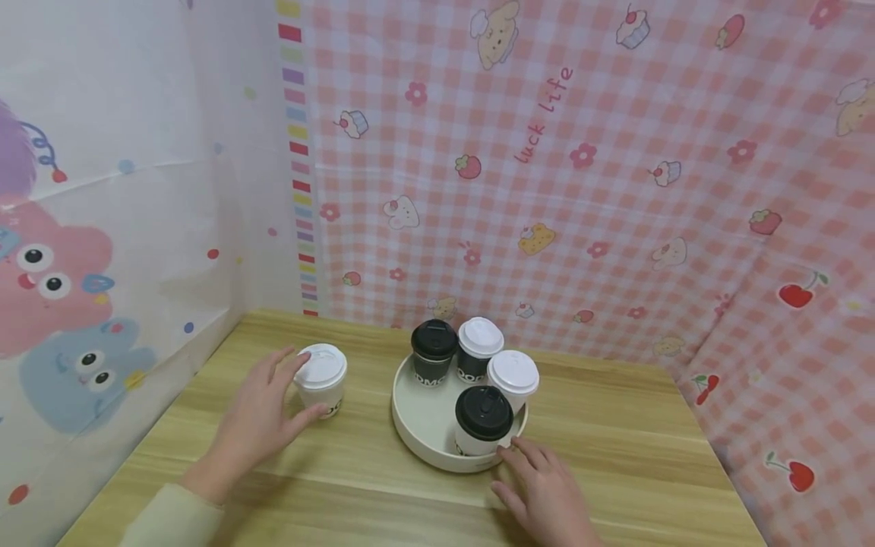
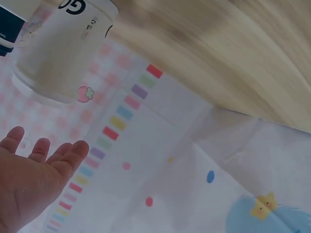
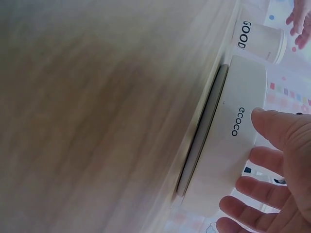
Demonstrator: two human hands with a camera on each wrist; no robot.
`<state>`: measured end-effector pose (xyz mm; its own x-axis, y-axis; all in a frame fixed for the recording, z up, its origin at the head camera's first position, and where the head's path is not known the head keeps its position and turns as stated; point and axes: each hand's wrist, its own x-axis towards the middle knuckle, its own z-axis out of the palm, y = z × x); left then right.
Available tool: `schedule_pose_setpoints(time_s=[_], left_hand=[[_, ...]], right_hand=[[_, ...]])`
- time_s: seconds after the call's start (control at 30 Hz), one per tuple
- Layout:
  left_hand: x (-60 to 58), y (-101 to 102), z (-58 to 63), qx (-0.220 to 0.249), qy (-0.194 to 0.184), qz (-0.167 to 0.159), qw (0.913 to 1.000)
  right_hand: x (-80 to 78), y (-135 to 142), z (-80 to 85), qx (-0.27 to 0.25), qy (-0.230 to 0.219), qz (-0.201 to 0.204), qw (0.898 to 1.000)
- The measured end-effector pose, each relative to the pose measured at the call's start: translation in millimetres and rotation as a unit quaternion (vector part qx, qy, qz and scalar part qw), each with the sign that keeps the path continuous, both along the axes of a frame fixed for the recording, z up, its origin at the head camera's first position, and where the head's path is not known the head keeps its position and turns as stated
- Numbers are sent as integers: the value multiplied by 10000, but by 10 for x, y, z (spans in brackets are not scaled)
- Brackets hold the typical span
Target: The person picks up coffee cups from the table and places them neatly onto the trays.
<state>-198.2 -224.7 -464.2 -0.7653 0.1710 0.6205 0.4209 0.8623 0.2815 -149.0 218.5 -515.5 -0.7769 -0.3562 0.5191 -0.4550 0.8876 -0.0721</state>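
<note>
On the left of the table stands a white paper cup [image 1: 321, 396] with a white lid. My left hand [image 1: 254, 416] is beside it, fingers and thumb spread about the cup; the left wrist view shows a gap between the fingers [image 2: 73, 158] and the cup [image 2: 65, 53]. A round cream tray [image 1: 418, 434] holds several lidded cups: a dark one with a black lid [image 1: 434, 338], a dark one with a white lid [image 1: 481, 336], a white-lidded one [image 1: 513, 372] and a white one with a black lid [image 1: 484, 412]. At the tray's near right rim, my right hand [image 1: 547, 494] has its fingers extended.
The wooden table [image 1: 369, 494] meets a pink checked cloth [image 1: 437, 213] at the back. A white cloth with cartoon figures [image 1: 171, 251] hangs along the left side, and more pink cloth [image 1: 786, 342] along the right.
</note>
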Motion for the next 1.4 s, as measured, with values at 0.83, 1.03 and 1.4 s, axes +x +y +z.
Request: schedule_pose_setpoints(time_s=[0.83,1.03,1.4], left_hand=[[-427,81,189,-287,-1627,-106,9862],[-454,115,134,-302,-1577,-159,9869],[-486,155,101,-326,-1542,-146,9874]], right_hand=[[20,-86,39,126,-76,-268,9995],[44,-111,62,134,-54,-272,9995],[52,-115,58,162,-16,-329,9993]])
